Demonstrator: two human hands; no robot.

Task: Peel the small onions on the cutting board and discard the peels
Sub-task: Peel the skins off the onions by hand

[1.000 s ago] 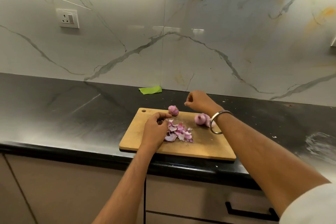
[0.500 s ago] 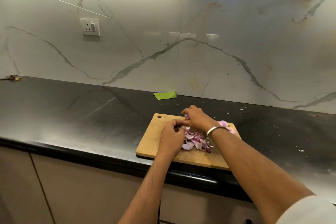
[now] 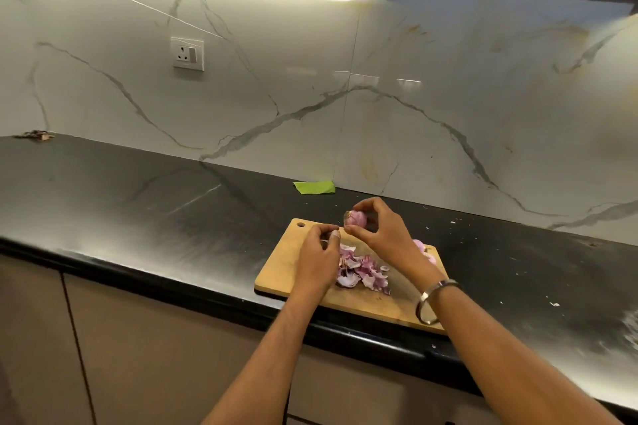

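Two hands work above the wooden cutting board [image 3: 279,269] at the dark counter's [image 3: 138,210] front edge. The left hand [image 3: 319,259] hovers with fingers curled, thumb and forefinger pressed together; whether it pinches anything, I cannot tell. Just right of it lies a heap of purple-white peels [image 3: 362,272]. The right hand [image 3: 383,235] pinches a small pinkish onion [image 3: 355,218] between fingertips, raised over the board's far edge. More peeled onions [image 3: 423,248] sit mostly hidden behind that wrist, which wears a metal bangle [image 3: 431,300]. A green scrap [image 3: 314,187] lies near the wall.
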